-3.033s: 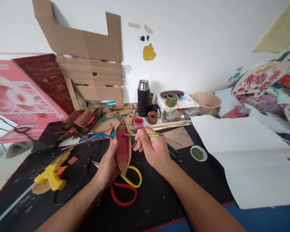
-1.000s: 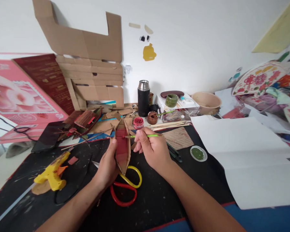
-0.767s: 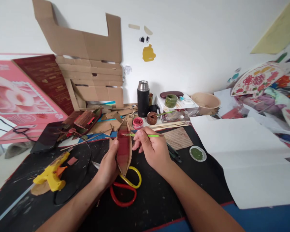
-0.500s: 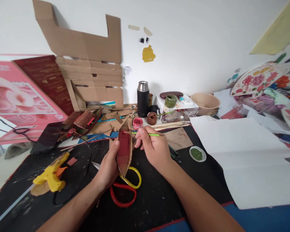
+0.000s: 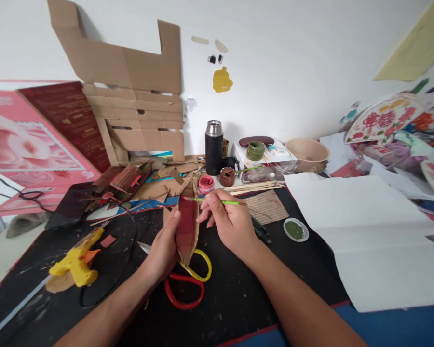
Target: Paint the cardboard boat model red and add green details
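Observation:
My left hand [image 5: 163, 243] grips a small cardboard boat [image 5: 187, 224] by its left side, its pointed end upward. Dark red paint covers much of the boat's inside. Between the thumb and fingers of my right hand [image 5: 228, 217] is a paintbrush [image 5: 220, 202] with a bright green handle. The brush tip reaches into the upper part of the boat, by its inner wall. Just beyond stand an open jar of pinkish-red paint [image 5: 206, 184] and a jar of brown paint [image 5: 227, 177] with another brush across it. Scissors [image 5: 184, 291] with red and yellow handles lie below the boat.
A yellow glue gun [image 5: 77, 260] lies on the black mat at left, its cord curving nearby. A black thermos [image 5: 214, 149] stands behind the jars. To the right are a lid with green paint [image 5: 295, 230], corrugated cardboard [image 5: 269, 207] and large white paper [image 5: 376, 241].
The brush tip has shifted slightly up and left inside the boat, along with small movement of my right fingers. My left hand keeps the boat nearly in place.

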The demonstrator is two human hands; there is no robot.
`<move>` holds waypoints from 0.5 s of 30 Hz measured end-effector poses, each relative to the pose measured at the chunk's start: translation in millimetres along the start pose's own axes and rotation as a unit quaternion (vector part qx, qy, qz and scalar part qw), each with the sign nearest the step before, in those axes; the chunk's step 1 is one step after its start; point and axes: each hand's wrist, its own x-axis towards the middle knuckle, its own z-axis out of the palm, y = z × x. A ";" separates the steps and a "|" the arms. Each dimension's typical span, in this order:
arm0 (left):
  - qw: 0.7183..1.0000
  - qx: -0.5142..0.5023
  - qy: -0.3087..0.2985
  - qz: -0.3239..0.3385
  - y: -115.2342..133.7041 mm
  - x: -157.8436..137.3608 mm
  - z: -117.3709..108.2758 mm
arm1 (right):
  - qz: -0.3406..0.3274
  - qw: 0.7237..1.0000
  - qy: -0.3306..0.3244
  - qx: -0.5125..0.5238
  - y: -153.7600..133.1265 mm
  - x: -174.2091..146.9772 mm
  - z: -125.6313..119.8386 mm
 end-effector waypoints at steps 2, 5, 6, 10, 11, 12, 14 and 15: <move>1.000 -0.005 -0.016 -0.012 -0.2 0.0 -0.2 | 0.001 1.000 -0.003 0.004 -0.7 -0.1 0.6; 0.999 -0.019 -0.008 -0.026 -1.0 0.7 -1.0 | 0.000 0.999 -0.002 -0.046 -1.7 0.3 -1.0; 0.999 -0.024 -0.003 -0.029 -1.0 0.9 -0.9 | 0.001 0.998 0.000 -0.066 -2.0 0.7 -2.0; 0.999 -0.030 0.006 -0.016 1.1 0.6 1.3 | 0.010 0.993 0.021 -0.115 -2.6 3.0 -5.9; 0.999 -0.030 0.006 -0.012 1.6 0.3 1.9 | 0.012 0.993 0.027 -0.116 -2.5 3.4 -6.3; 0.999 -0.030 0.006 -0.010 1.8 0.1 2.2 | 0.013 0.993 0.030 -0.114 -2.4 3.6 -6.5; 1.000 -0.027 0.000 -0.009 1.2 0.1 1.8 | 0.014 0.994 0.029 -0.102 -1.9 3.5 -6.1; 1.000 -0.023 -0.003 -0.008 0.4 0.3 1.1 | 0.013 0.995 0.025 -0.095 -1.6 3.1 -5.5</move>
